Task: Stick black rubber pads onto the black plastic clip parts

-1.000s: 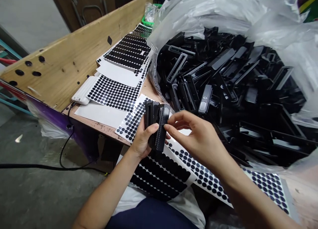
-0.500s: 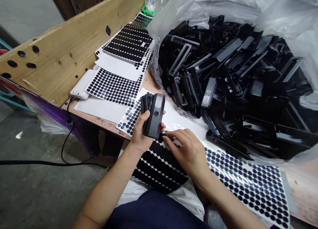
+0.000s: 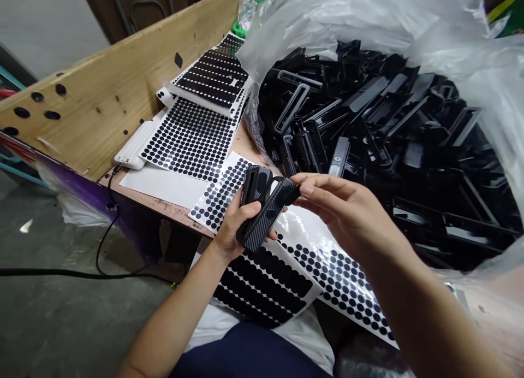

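Note:
My left hand is wrapped round two black plastic casings with a carbon-fibre pattern. The front casing slants up to the right and has a round black spot on its face; the other casing lies behind it. My right hand pinches a dark piece, apparently a black sticker, against the upper end of the front casing. Its fingertips partly hide that piece. Below the hands, a sheet of large black stickers rests on my lap, against the table edge.
A big clear plastic bag full of black casings stands at the right. Sheets of round black stickers cover the table at left, beside a white device with a cable. A wooden board walls the far left side.
My right hand has moved up from the sticker sheet to the upper end of the front casing. My left hand has tilted the casings to the right.

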`<move>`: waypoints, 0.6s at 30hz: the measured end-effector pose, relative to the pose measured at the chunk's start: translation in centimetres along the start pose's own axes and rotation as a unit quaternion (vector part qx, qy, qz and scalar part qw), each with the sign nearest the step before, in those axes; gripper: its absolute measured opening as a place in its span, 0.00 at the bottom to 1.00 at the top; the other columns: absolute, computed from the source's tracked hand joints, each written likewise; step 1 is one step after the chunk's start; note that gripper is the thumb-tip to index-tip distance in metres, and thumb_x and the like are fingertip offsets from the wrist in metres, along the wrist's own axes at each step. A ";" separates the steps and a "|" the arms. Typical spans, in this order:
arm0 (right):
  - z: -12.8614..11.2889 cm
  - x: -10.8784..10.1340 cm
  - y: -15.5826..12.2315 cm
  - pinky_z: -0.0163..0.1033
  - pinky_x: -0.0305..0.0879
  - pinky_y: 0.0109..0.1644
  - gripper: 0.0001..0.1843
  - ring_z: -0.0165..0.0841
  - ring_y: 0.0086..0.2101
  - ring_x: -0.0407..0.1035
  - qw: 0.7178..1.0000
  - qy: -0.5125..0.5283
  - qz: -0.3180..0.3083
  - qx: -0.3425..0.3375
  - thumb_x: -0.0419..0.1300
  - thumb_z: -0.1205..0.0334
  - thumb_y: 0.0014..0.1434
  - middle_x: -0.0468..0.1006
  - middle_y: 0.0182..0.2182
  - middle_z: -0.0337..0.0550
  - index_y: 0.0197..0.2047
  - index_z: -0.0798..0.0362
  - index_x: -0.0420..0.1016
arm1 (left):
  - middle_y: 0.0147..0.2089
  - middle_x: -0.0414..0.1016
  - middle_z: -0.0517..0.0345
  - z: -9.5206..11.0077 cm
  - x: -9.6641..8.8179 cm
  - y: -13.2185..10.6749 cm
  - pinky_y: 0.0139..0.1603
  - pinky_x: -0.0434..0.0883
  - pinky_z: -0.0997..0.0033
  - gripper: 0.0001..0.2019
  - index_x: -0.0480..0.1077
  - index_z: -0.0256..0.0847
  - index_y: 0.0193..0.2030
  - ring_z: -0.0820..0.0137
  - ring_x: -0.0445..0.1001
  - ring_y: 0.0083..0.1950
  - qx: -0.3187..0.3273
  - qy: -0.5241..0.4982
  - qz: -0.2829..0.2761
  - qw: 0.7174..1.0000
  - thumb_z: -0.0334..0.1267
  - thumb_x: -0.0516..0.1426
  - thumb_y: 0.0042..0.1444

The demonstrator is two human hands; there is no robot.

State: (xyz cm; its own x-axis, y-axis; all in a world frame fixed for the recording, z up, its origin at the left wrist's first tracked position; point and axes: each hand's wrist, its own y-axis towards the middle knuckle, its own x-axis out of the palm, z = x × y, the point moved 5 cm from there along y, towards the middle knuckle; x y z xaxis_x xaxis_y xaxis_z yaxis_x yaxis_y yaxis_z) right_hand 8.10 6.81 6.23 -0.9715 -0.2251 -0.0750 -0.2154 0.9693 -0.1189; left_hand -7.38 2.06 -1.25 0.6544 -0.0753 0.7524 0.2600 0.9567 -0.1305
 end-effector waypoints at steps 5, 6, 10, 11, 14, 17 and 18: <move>0.2 1.1 -0.2 0.47 0.77 0.50 0.13 0.36 0.37 0.76 0.999 0.031 -0.014 -0.015 0.74 0.49 0.52 0.82 0.39 0.42 0.31 0.48 0.83 | 0.43 0.84 0.47 0.0 0.0 0.1 0.21 0.71 0.76 0.31 0.62 0.40 0.59 0.68 0.80 0.24 0.004 -0.008 -0.005 1.000 0.50 0.67 0.55; 0.3 1.2 -0.2 0.47 0.76 0.50 0.12 0.36 0.37 0.76 0.999 0.038 -0.014 -0.015 0.75 0.49 0.52 0.82 0.38 0.42 0.31 0.48 0.83 | 0.43 0.84 0.47 0.0 0.0 0.1 0.22 0.72 0.76 0.31 0.62 0.41 0.59 0.68 0.80 0.24 0.004 -0.008 -0.005 1.000 0.50 0.67 0.55; 0.3 1.1 -0.3 0.47 0.76 0.51 0.11 0.37 0.39 0.76 0.999 0.045 -0.003 -0.020 0.76 0.51 0.51 0.82 0.39 0.42 0.30 0.48 0.83 | 0.45 0.84 0.46 -0.1 0.0 0.1 0.24 0.74 0.74 0.31 0.62 0.41 0.60 0.68 0.80 0.25 0.005 0.001 0.000 1.000 0.50 0.67 0.54; 0.3 1.1 -0.3 0.47 0.75 0.52 0.12 0.37 0.40 0.76 0.999 0.046 0.000 -0.021 0.76 0.51 0.51 0.82 0.40 0.42 0.30 0.48 0.83 | 0.45 0.84 0.46 -0.1 -0.1 0.1 0.24 0.74 0.74 0.31 0.62 0.41 0.59 0.68 0.80 0.24 0.006 0.005 0.003 1.000 0.50 0.67 0.54; 0.4 1.2 -0.2 0.47 0.75 0.52 0.12 0.37 0.41 0.75 0.998 0.058 0.003 -0.015 0.76 0.50 0.50 0.82 0.41 0.42 0.30 0.48 0.84 | 0.45 0.83 0.46 -0.1 -0.1 0.1 0.24 0.73 0.74 0.31 0.62 0.40 0.59 0.68 0.80 0.24 0.009 0.011 0.006 1.000 0.51 0.67 0.53; 0.5 1.2 -0.3 0.47 0.74 0.53 0.13 0.37 0.41 0.75 0.998 0.059 0.008 -0.011 0.77 0.50 0.48 0.81 0.41 0.42 0.30 0.48 0.84 | 0.45 0.83 0.46 0.0 0.1 0.1 0.24 0.73 0.74 0.32 0.61 0.40 0.59 0.69 0.79 0.23 0.009 0.006 0.002 1.000 0.51 0.67 0.53; 0.5 1.2 -0.3 0.47 0.73 0.54 0.13 0.37 0.41 0.74 0.998 0.053 0.010 -0.012 0.77 0.50 0.48 0.81 0.41 0.43 0.30 0.49 0.84 | 0.45 0.83 0.46 0.0 0.1 0.1 0.24 0.73 0.74 0.33 0.60 0.40 0.59 0.69 0.79 0.23 0.007 0.005 0.000 1.000 0.51 0.68 0.53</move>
State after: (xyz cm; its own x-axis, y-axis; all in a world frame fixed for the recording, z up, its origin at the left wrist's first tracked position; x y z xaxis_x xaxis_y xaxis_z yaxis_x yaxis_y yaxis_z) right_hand 7.04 6.22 5.71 -0.9803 -0.1954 0.0290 -0.1973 0.9758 -0.0941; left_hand -7.30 2.19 -1.21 0.6611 -0.0769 0.7463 0.2490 0.9609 -0.1216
